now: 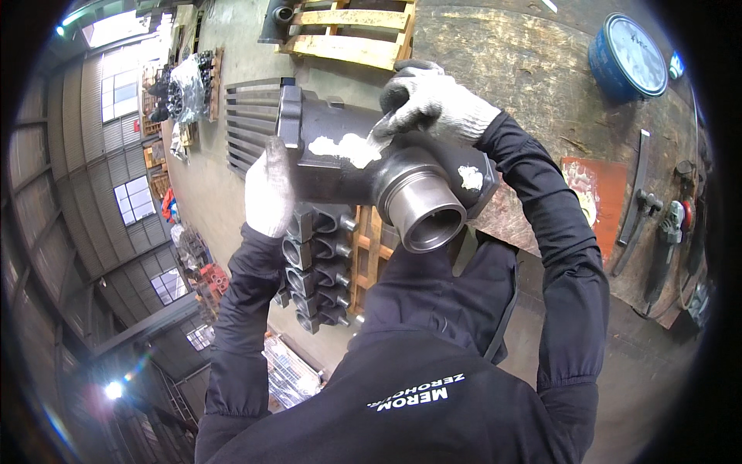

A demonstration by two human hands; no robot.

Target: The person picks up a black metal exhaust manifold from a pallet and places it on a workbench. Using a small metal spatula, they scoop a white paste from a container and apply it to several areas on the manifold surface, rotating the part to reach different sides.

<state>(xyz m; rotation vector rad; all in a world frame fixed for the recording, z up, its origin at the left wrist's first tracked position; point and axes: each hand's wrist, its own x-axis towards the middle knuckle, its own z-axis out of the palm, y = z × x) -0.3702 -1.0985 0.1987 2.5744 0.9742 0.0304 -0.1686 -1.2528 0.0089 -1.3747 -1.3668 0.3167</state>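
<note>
A large dark grey metal pipe casting (332, 182) lies before me, with a bare machined pipe end (421, 203) facing me. White putty (348, 148) is smeared along its upper side, and a smaller white patch (470, 178) sits near its right flange. My right hand (425, 102), in a white and grey glove, is closed over the casting. Its fingers pinch a thin pale scraper (379, 138), mostly hidden, at the putty's right end. My left hand (268, 189), in a white glove, lies with straight fingers against the left flange (289, 116).
The worn workbench (495, 58) carries a blue bucket (627, 58), a reddish board (595, 193) with pale putty and a grinder-like tool (675, 220). Below the casting, several dark metal castings (313, 271) stand by a wooden pallet (372, 247). Another pallet (348, 46) lies beyond.
</note>
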